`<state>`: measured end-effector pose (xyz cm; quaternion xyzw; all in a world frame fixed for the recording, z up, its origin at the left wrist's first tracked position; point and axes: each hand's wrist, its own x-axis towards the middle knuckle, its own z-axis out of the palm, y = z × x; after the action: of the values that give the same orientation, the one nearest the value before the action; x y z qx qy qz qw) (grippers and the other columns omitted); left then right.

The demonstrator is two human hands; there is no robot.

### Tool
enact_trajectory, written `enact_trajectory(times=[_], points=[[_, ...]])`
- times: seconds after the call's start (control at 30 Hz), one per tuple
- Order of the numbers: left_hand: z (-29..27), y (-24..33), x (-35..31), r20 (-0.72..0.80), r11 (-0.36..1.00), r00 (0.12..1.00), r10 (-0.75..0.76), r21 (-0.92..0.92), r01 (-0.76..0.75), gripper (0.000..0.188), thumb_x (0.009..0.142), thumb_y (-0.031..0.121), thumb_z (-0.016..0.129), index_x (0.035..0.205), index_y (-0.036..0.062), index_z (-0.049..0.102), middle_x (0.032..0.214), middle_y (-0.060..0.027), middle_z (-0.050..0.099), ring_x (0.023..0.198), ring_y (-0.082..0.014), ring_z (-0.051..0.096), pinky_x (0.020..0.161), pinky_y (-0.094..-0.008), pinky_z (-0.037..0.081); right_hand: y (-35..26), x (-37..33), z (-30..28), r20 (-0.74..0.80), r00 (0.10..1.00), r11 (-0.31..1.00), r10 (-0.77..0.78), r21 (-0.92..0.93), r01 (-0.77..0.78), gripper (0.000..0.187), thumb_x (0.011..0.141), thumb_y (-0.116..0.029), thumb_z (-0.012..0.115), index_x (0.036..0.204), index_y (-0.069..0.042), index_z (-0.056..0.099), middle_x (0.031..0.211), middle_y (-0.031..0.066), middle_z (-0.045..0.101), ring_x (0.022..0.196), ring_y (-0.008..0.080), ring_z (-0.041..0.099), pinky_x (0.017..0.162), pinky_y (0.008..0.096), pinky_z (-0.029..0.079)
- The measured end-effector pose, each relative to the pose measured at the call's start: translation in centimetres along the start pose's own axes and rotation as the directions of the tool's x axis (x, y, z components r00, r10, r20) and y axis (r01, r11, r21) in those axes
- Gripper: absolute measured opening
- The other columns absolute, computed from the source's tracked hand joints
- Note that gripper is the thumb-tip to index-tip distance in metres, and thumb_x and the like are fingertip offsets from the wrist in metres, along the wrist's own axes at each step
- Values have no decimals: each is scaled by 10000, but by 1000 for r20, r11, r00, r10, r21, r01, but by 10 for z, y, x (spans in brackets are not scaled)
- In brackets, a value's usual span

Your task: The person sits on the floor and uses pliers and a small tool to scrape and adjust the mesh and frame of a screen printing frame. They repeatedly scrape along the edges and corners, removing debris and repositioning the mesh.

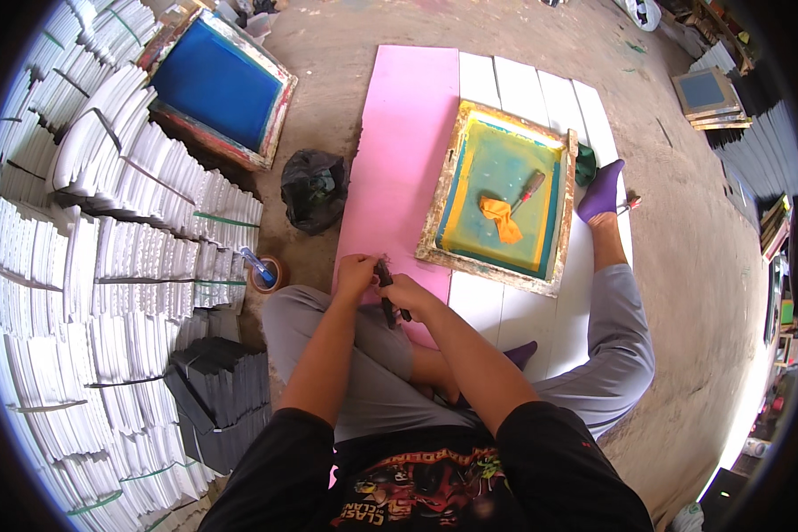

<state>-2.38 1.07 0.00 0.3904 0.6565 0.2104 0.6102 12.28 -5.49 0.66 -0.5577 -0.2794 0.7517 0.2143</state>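
Just above my crossed leg, over the near end of a pink board [402, 142], my two hands meet. My right hand [402, 294] is closed around a dark two-handled tool [387, 309] that looks like pliers; its handles point down toward my lap. Beside the tool's upper end, the fingers of my left hand [356, 273] are pinched together, and what they hold is too small to make out. To the right lies a wooden-framed printing screen [433, 232]. On its mesh rest an orange cloth [503, 219] and a screwdriver [530, 186].
White boards [479, 310] lie under the screen. A black plastic bag [313, 191] and a tape roll [279, 273] with a blue object inside sit left of the pink board. Tall bundled white stacks [133, 248] line the left; a blue screen [217, 80] leans behind.
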Motion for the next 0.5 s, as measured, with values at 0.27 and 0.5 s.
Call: enact_trajectory(times=[0.27, 0.5], points=[[7, 4, 2, 92, 998, 995, -37, -50, 42, 246, 968, 265, 708, 981, 22, 744, 721, -66, 696, 668, -175, 672, 629, -353, 552, -7, -15, -16, 189, 978, 920, 94, 358, -158, 195, 1031, -224, 620, 1017, -30, 632, 827, 107, 644, 715, 276, 689, 618, 500, 612], [20, 15, -11, -105, 771, 924, 368, 590, -240, 395, 965, 396, 684, 956, 8, 756, 920, -187, 768, 885, -352, 744, 774, -452, 564, 5, -35, -38, 113, 981, 976, 160, -169, -140, 186, 1000, -215, 627, 1023, -31, 610, 798, 93, 667, 674, 232, 697, 566, 409, 592]])
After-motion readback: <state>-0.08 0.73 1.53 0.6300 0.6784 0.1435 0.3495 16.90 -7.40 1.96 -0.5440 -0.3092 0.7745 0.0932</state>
